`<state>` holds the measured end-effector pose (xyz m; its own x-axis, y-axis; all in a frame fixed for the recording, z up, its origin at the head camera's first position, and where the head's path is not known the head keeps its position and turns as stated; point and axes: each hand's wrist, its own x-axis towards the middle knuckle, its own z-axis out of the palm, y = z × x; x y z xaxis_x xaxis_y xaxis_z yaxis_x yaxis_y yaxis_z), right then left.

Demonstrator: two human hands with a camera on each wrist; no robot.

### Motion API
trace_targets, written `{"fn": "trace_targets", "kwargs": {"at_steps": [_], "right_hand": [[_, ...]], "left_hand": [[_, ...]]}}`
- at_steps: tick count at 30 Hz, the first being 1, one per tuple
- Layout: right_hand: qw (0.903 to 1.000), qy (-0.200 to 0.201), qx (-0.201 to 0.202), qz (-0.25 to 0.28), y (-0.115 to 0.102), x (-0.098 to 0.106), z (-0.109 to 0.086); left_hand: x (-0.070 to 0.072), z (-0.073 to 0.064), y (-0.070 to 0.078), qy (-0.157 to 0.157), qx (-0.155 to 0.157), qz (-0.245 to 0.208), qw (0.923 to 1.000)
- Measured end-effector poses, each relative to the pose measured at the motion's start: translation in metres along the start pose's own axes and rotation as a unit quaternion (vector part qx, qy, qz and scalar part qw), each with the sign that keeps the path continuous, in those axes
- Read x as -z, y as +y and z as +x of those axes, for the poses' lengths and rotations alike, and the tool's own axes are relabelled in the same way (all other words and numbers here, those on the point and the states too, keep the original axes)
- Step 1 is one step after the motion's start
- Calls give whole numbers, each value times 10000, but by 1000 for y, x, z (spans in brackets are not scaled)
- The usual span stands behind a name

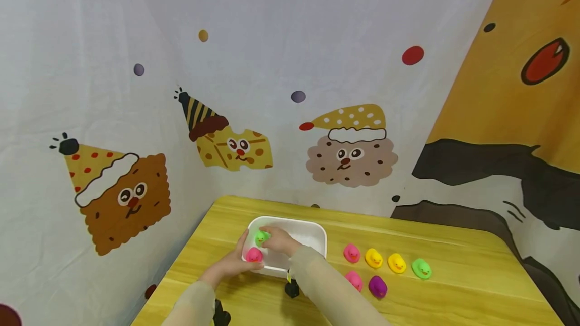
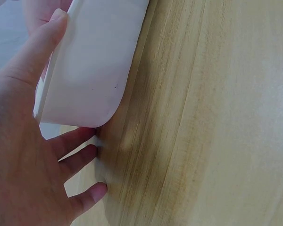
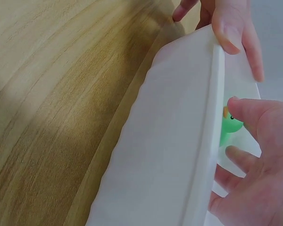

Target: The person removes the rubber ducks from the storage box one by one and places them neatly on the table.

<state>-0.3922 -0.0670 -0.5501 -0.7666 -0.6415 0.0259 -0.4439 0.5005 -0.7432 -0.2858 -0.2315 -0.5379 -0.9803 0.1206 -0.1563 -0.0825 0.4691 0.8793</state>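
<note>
A white rectangular tray [image 1: 312, 239] stands on the wooden table. My left hand [image 1: 230, 264] holds its near left corner, the thumb over the near rim and the fingers along the left end; in the left wrist view some fingertips touch the table. Inside the tray, my right hand [image 1: 278, 240] pinches a green toy duck [image 1: 260, 238] at the left end. From the right wrist, that duck [image 3: 232, 124] shows between thumb and fingers, partly hidden by the tray wall. A pink toy duck [image 1: 254, 254] sits in the near left corner of the tray, beside the left thumb.
Right of the tray, on the wooden table [image 1: 471, 286], several toy ducks stand in two rows: pink [image 1: 352, 253], yellow [image 1: 373, 258], another yellow [image 1: 396, 263] and green [image 1: 422, 268] behind, pink [image 1: 354, 281] and purple [image 1: 378, 287] in front. A printed cloth [image 1: 272, 64] hangs behind the table.
</note>
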Motion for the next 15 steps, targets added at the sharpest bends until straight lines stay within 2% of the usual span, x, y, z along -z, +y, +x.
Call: {"fn": "trace_targets", "kwargs": {"at_steps": [2, 8, 15], "right_hand": [[9998, -50, -179, 15, -6, 1, -2], [9997, 115, -197, -109, -11, -2, -5], [9987, 380, -349, -18, -9, -6, -8]], "left_hand": [[0, 1, 0, -50, -79, 47, 9999], [-1, 3, -7, -71, -190, 80, 9998], [-2, 4, -8, -32, -68, 11, 10000]]}}
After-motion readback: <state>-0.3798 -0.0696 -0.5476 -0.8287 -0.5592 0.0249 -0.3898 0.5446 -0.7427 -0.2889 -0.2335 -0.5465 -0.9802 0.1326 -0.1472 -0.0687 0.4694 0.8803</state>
